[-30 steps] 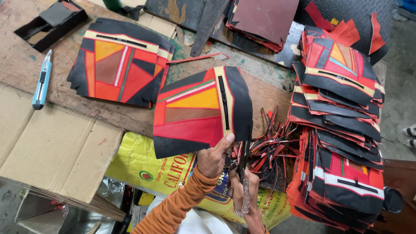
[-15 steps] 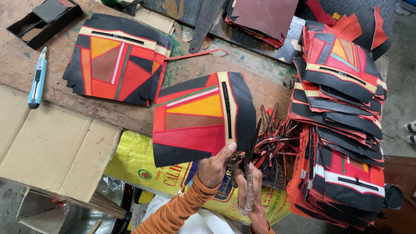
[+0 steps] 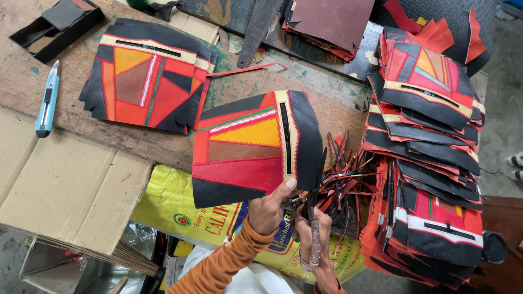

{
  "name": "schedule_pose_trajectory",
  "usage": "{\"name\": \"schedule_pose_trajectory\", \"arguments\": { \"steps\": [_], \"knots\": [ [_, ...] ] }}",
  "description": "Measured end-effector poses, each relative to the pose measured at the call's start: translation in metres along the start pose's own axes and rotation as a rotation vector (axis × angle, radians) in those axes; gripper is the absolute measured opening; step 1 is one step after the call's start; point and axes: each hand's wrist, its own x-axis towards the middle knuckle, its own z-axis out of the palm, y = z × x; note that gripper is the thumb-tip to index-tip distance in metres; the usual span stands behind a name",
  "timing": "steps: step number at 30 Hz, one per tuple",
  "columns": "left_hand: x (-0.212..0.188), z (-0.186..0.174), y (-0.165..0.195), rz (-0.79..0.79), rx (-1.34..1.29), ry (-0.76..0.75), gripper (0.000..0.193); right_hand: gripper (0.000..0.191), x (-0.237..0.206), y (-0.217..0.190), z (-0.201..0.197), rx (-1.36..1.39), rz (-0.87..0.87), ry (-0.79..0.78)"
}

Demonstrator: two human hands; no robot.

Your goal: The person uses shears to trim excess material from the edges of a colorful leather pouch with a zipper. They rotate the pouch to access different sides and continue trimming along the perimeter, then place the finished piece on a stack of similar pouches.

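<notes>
The left hand [image 3: 267,209] pinches the lower edge of a patchwork panel [image 3: 256,144], red, orange and black with a zipper, and holds it raised over the front edge of the desk [image 3: 229,90]. The right hand [image 3: 316,228] has its grip pressed together round the handles of scissors [image 3: 315,190], blades pointing up along the panel's black right edge. Just right of the blades lies a heap of trimmed strips [image 3: 348,174], touching a tall stack of like panels [image 3: 430,163] that closes off that side. A second panel [image 3: 147,81] lies flat to the left, well apart. A blue utility knife [image 3: 47,98] rests near the desk's left edge, above folded cardboard [image 3: 65,185]. A yellow sack [image 3: 180,207] hangs below the panel.
</notes>
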Motion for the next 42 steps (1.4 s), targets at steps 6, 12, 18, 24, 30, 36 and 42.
{"name": "schedule_pose_trajectory", "arguments": {
  "steps": [6, 12, 18, 24, 30, 36, 42],
  "knots": [
    [0.003, -0.001, 0.001, -0.055, 0.058, -0.048, 0.048, 0.015, 0.002, 0.000, -0.003, 0.000, -0.002, 0.006],
    [0.000, 0.010, -0.001, -0.183, -0.315, 0.003, 0.030, 0.016, 0.000, 0.000, -0.004, -0.002, -0.044, 0.014],
    [-0.008, 0.016, -0.006, -0.336, -0.477, -0.069, 0.031, 0.017, 0.000, 0.000, -0.003, -0.026, -0.045, 0.043],
    [0.006, 0.000, 0.006, 0.020, -0.048, 0.062, 0.024, 0.020, 0.000, 0.005, -0.002, -0.047, -0.091, 0.054],
    [0.027, -0.003, 0.028, -0.794, -1.398, 0.290, 0.003, 0.021, -0.001, 0.001, 0.001, -0.032, -0.019, 0.026],
    [0.032, 0.010, 0.024, -1.069, -1.458, 0.370, 0.006, 0.024, 0.000, -0.005, 0.004, -0.043, 0.019, 0.023],
    [0.033, 0.008, 0.022, -0.729, -1.438, 0.447, 0.011, 0.021, -0.003, -0.014, 0.008, 0.020, 0.031, 0.002]
  ]
}}
